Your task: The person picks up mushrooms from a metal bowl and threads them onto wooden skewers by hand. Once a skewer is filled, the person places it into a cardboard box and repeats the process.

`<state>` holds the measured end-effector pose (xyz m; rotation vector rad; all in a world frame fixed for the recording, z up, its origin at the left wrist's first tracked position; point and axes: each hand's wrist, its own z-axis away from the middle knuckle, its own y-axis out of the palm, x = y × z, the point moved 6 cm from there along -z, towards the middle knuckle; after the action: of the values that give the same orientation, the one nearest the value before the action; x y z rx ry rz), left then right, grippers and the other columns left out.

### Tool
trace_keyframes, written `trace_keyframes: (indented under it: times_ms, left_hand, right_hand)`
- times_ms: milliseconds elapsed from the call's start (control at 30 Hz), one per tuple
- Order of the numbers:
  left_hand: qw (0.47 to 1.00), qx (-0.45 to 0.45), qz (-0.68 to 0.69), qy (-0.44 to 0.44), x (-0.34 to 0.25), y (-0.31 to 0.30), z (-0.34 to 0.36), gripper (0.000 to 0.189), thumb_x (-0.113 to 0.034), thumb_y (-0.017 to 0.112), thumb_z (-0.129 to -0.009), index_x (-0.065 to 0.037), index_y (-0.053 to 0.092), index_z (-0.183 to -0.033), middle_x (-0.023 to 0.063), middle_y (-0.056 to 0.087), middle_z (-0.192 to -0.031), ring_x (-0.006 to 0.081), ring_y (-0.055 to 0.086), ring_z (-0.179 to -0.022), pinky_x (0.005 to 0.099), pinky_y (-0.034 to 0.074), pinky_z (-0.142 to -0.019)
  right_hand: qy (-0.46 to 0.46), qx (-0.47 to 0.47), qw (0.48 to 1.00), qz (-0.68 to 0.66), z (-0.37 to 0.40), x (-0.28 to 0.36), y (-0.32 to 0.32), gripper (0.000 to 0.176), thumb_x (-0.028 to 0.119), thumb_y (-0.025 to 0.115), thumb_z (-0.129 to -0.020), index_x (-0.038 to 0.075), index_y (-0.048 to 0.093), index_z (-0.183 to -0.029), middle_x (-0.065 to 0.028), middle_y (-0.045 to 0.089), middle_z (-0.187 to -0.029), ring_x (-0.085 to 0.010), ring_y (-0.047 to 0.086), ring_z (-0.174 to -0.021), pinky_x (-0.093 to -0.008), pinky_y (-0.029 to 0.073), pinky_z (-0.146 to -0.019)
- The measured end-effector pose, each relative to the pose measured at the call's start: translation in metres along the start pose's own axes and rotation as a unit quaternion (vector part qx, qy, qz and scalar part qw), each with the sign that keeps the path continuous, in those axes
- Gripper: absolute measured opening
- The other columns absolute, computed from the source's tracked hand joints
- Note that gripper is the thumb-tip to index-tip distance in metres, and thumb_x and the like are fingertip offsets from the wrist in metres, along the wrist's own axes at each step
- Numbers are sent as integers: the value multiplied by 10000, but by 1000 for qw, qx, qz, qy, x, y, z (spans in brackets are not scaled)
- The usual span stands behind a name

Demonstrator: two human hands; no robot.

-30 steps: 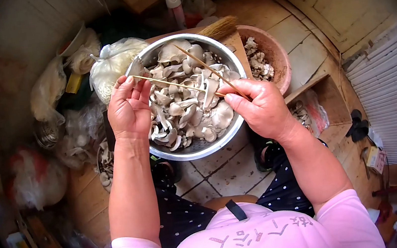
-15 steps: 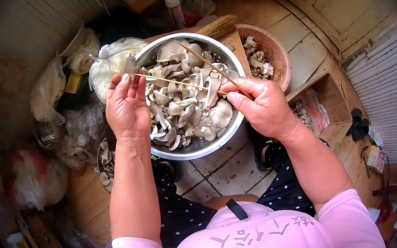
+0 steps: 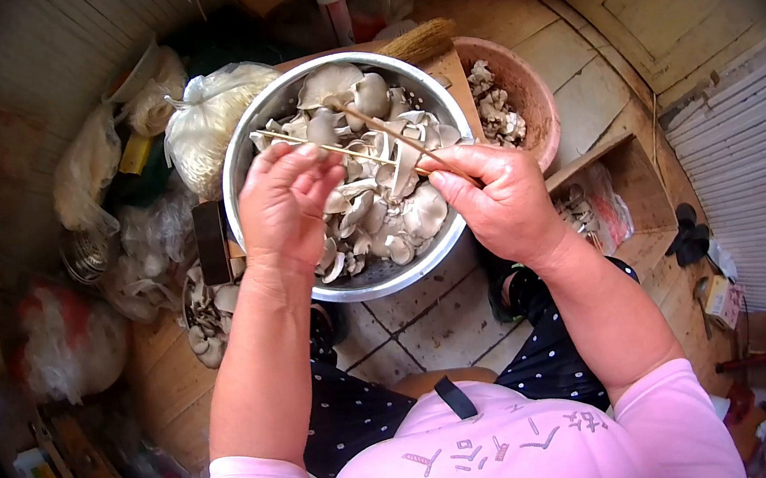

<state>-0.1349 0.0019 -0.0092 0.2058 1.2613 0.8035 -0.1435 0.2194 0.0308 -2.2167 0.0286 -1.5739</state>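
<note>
At the far left, crumpled plastic bags (image 3: 84,172) are heaped against the wall, and a knotted white bag (image 3: 204,117) is pressed against the rim of the steel bowl (image 3: 240,166), presumably kept there to be within arm's reach. A loose heap of mushrooms (image 3: 203,306) is spread on the floor just beside the bowl's lower left. The bowl itself is set on a wooden board in front of the seated person's knees, so both hands can meet over it. It is filled with grey oyster mushrooms (image 3: 391,223). The left hand (image 3: 286,203) is held above the bowl's left half, with its fingers bent and drawn together at the lower stick. What is pinched under them is hidden by the knuckles, so a firm grip cannot be told. Two bamboo skewers (image 3: 357,153) are fanned out over the mushrooms with their points towards the far rim. Their butt ends are clamped between thumb and fingers of the right hand (image 3: 494,200), a hold that seems chosen to leave the sharp ends free. To the right, a pink basin (image 3: 539,136) containing mushroom scraps is placed touching the board, and a straw brush (image 3: 420,41) lies at the bowl's far edge.
</note>
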Motion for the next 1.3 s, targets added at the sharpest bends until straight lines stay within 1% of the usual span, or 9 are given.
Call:
trace_keyframes:
  times_ms: [300, 533, 600, 700, 767, 867, 967, 1233, 1300]
  left_hand:
    - [994, 55, -46, -88, 23, 18, 17, 321, -27, 690, -811, -8, 474, -1047, 138, 617, -937, 246, 667, -830, 354, 583, -757]
    - [976, 16, -216, 31, 3, -7, -22, 230, -70, 641, -852, 2, 556, -1053, 94, 643, -922, 203, 660, -764, 311, 571, -744]
    - [883, 56, -463, 49, 19, -21, -44, 160, -88, 672, -821, 7, 665, -950, 61, 669, -817, 153, 663, -766, 283, 540, -696]
    - [709, 70, -691, 122, 34, -6, -42, 144, -91, 646, -792, -61, 723, -911, 126, 707, -842, 259, 686, -770, 351, 531, -729]
    - [686, 81, -715, 106, 47, -7, -47, 178, -119, 647, -771, -98, 734, -925, 152, 705, -893, 317, 679, -836, 376, 532, -766]
    - [532, 147, -831, 74, 62, 2, -44, 199, -149, 637, -754, -94, 732, -921, 150, 699, -954, 311, 678, -893, 399, 542, -801]
    - [456, 125, -877, 90, 70, 6, -42, 205, -131, 607, -767, -69, 722, -926, 152, 688, -981, 316, 680, -901, 402, 549, -788]
    - [454, 99, -880, 100, 65, 19, -31, 175, -166, 589, -806, -62, 682, -911, 154, 689, -929, 324, 685, -880, 413, 548, -765]
    - [520, 72, -842, 123, 47, 19, -32, 230, -219, 612, -816, -76, 665, -988, 174, 684, -877, 335, 681, -862, 426, 539, -757]
  right_hand:
    - [-3, 0, 1000, 19, -1, -3, 7, 186, 101, 642, -827, 4, 704, -973, -174, 698, -878, -293, 686, -801, -340, 533, -736]
    - [77, -2, 996, -39, -5, -4, -6, 188, 51, 599, -915, -51, 679, -1051, -68, 692, -911, -109, 620, -842, -244, 498, -758]
    - [82, -6, 996, -46, -4, -5, -8, 188, 53, 598, -915, -48, 681, -1051, -70, 691, -921, -109, 619, -846, -245, 497, -761]
    - [64, 7, 998, -22, -4, -4, -2, 191, 60, 598, -915, -43, 682, -1053, -77, 691, -937, -111, 618, -855, -247, 496, -766]
    - [19, -41, 999, -27, -4, -3, -4, 154, 71, 629, -850, 2, 692, -973, -131, 698, -831, -195, 666, -723, -300, 519, -682]
    - [15, -43, 999, -24, -5, -4, -7, 149, 70, 631, -843, 1, 691, -961, -136, 698, -842, -221, 674, -730, -307, 520, -683]
    - [4, -44, 999, -23, -6, -2, -8, 141, 65, 632, -838, 2, 691, -950, -138, 694, -840, -232, 673, -728, -310, 520, -682]
    - [23, 4, 1000, -18, -2, 2, -11, 168, 33, 616, -895, -32, 680, -1036, -80, 693, -892, -106, 621, -808, -250, 501, -734]
    - [12, -27, 999, -29, -2, -2, -11, 157, 53, 621, -866, -10, 687, -994, -110, 692, -859, -176, 645, -761, -283, 509, -699]
